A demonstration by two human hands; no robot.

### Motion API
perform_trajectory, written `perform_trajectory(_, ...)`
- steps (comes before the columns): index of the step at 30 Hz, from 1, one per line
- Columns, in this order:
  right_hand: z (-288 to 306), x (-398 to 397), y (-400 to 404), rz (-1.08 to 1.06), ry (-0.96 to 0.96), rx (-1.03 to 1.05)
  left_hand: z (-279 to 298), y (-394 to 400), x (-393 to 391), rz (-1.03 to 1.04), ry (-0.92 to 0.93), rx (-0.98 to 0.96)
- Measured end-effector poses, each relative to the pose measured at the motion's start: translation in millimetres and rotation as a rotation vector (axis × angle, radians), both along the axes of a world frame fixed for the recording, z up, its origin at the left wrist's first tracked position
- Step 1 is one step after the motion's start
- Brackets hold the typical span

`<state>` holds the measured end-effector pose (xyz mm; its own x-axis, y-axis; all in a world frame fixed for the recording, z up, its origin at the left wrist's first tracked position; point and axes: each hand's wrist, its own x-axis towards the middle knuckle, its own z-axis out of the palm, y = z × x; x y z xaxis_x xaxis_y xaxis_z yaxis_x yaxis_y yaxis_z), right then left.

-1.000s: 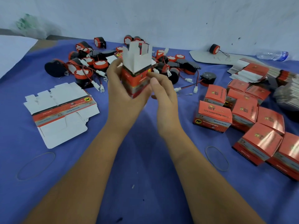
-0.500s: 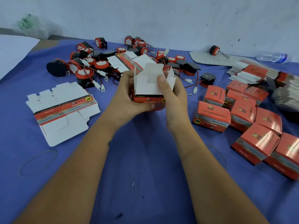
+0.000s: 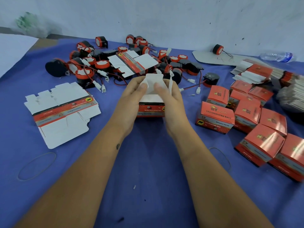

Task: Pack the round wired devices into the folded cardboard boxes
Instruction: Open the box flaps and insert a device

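Both my hands hold one box (image 3: 150, 109) upright on the bench (image 3: 148, 162), center. Left hand (image 3: 130, 99) wraps its left side, thumb pressing a white flap (image 3: 153, 79) down; right hand (image 3: 171, 99) wraps the right side, thumb on the same flap. Fingers of both are clamped on the box; another flap sticks up beside my right hand. Whether anything is inside, can't tell. Pile of round red-black devices (image 3: 102, 65) with wires lies behind the box, a flat blank (image 3: 131, 63) on top of it. Another flat blank (image 3: 62, 111) lies left. Closed boxes (image 3: 215, 116) cluster right. Rubber band (image 3: 37, 166) near left, another (image 3: 220, 157) right.
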<state>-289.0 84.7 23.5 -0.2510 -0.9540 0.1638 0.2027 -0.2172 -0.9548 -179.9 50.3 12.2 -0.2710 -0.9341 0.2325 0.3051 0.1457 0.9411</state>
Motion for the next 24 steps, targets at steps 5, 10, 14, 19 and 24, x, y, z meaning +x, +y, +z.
perform_trajectory(5,-2.8,-0.2,-2.5,-0.052,0.021,0.017,-0.7,2.0,1.6,-0.049,-0.024,0.007)
perform_trajectory(10,-1.3,-2.4,-3.3,0.044,-0.268,0.042,0.8,2.2,1.6,-0.021,0.040,0.019)
perform_trajectory(14,1.2,-5.8,-3.9,0.118,-0.375,0.094,2.6,2.3,-1.0,0.062,0.080,0.031)
perform_trajectory(19,0.4,-5.8,-7.9,0.058,-0.225,0.031,4.5,2.4,-2.5,0.089,0.096,0.036)
perform_trajectory(24,-1.0,-8.7,-8.0,0.110,-0.193,0.021,4.7,2.6,-2.4,0.091,0.087,0.031)
